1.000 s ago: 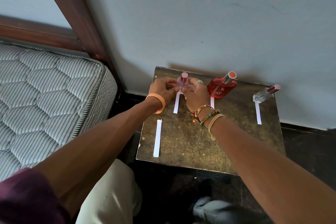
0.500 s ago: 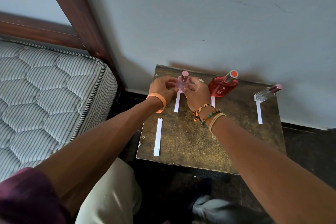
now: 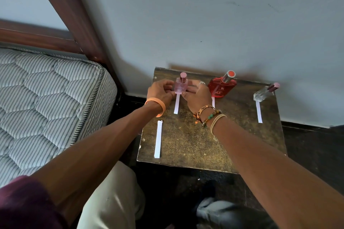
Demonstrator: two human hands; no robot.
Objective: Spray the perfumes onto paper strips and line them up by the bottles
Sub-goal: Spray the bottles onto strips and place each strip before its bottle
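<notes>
Three perfume bottles stand in a row along the far edge of a small worn table [image 3: 188,147], close to the wall [image 3: 204,24]. There is a pink bottle [image 3: 181,86] on the left, a red bottle [image 3: 221,88] in the middle and a clear bottle [image 3: 262,94] on the right, and each has its cap on. Four paper strips lie on the tabletop. The first strip [image 3: 176,104] runs toward the person from the base of the pink bottle. The second strip [image 3: 213,102] lies just in front of the red bottle and is partly hidden by the wrist. The third strip [image 3: 259,112] lies just in front of the clear bottle. The fourth strip [image 3: 158,139] lies apart from the bottles, near the table's left edge and closer to the person. Both hands are on the pink bottle. The left hand [image 3: 160,91] grasps it from the left with curled fingers, and the right hand [image 3: 197,95] grasps it from the right, fingertips against the glass. The bottle stands upright between them on the table, at the head of its strip. The left wrist carries one orange wristband [image 3: 158,105]. The right wrist carries several bracelets [image 3: 209,115], and one finger of that hand wears a ring [image 3: 202,83]. A striped quilted mattress [image 3: 46,98] sits to the left of the table, with a dark wooden bed frame [image 3: 78,24] rising behind it.
</notes>
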